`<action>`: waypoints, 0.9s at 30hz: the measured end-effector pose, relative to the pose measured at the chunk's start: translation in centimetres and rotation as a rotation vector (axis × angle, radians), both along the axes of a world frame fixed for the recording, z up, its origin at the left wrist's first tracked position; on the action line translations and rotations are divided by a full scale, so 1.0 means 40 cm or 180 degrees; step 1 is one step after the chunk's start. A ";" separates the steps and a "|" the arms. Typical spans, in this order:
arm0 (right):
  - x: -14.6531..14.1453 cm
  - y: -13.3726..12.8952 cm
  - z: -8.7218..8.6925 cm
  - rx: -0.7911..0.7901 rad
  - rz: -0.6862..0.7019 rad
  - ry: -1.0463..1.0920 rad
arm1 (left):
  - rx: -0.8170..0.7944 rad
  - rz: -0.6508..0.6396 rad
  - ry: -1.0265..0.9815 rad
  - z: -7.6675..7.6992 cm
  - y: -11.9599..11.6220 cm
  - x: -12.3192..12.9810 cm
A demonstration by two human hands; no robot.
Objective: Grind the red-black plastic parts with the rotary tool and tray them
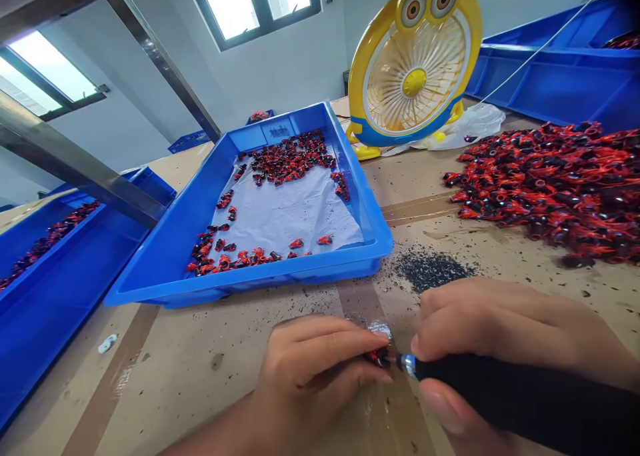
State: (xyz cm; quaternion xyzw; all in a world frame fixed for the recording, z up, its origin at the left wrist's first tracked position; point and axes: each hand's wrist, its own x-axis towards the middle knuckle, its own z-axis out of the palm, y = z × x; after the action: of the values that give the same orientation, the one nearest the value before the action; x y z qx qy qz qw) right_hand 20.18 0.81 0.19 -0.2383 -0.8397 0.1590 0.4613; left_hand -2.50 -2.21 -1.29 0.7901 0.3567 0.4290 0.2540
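Low in the middle of the head view, my left hand (320, 369) pinches a small red-and-black part (380, 356) between thumb and fingers. Most of that part is hidden by the fingers. From the right, my right hand (480, 336) is wrapped round a black pen-shaped rotary tool (530, 396) with a silver collar. Its thin tip points left and meets the part or sits very close to it; I cannot tell which. Just beyond my right hand lies a heap of fine black shavings (435, 269).
A blue tray (373, 243) lined with white sheet holds many such parts. To the right is a large pile of them (560, 183). A yellow fan (415, 83) stands behind. Blue bins (555, 76) are at back right, another bin (85, 276) at left beside a metal post (165, 63).
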 end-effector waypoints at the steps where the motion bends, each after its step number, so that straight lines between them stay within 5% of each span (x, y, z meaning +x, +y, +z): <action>1: 0.000 -0.001 0.000 -0.0007 0.0002 0.0002 | 0.0026 -0.0007 -0.0002 -0.001 -0.001 -0.001; 16: 0.018 0.010 0.003 -0.0173 0.0174 -0.0264 | 0.0246 0.0131 0.0070 0.005 -0.001 0.004; 27: -0.007 0.002 -0.008 -0.0059 -0.0232 0.0119 | 0.0168 0.0156 -0.0041 -0.005 -0.004 0.006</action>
State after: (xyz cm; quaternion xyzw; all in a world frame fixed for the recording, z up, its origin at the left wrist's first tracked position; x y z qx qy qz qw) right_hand 19.90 0.89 -0.13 -0.2699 -0.8202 0.1543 0.4801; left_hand -2.28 -2.36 -1.48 0.7847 0.3629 0.4495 0.2247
